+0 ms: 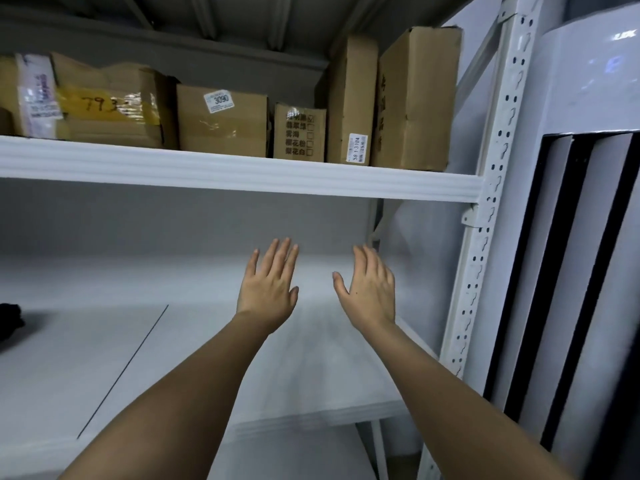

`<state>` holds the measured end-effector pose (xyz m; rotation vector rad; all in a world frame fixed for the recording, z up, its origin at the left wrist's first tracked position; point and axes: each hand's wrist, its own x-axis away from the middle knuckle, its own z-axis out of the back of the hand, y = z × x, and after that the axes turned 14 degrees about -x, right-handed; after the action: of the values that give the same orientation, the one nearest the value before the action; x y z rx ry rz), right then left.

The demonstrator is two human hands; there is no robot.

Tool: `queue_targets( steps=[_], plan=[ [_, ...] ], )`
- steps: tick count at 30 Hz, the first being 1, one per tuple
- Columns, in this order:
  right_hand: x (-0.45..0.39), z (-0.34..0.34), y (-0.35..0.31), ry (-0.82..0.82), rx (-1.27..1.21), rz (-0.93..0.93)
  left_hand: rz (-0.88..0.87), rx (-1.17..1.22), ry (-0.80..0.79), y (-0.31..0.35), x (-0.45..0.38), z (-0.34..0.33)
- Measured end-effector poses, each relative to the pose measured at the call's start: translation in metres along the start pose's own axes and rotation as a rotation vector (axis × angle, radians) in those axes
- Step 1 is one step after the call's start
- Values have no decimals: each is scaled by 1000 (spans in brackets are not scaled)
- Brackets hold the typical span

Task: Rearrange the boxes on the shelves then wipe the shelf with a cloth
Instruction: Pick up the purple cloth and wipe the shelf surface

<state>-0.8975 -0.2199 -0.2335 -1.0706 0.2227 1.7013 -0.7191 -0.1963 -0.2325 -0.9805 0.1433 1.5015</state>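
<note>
The brown boxes (221, 121) sit in a row on the top shelf (242, 174), likely put there to leave the lower shelf (104, 358) free for wiping. Over it, the left hand (268, 289) and right hand (370, 292) are spread flat, holding nothing. A dark lump (10, 323), maybe the cloth, lies far left.

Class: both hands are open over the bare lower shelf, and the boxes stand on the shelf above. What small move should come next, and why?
Probably move the left hand toward the dark bundle at the shelf's left edge, possibly the cloth: the lower shelf lies bare and both hands are empty.
</note>
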Motion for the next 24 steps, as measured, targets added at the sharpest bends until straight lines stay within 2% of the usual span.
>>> queue_targets(
  steps=[6,13,24],
  plan=[
    [12,-34,-26,-181,-41,3,98,35,-245,-21,32,-16],
    [16,-73,-50,-378,-48,74,178,42,-454,-33,49,-37],
    [14,-126,-72,-520,-100,166,313,-9,-623,-63,69,-62]
  ],
)
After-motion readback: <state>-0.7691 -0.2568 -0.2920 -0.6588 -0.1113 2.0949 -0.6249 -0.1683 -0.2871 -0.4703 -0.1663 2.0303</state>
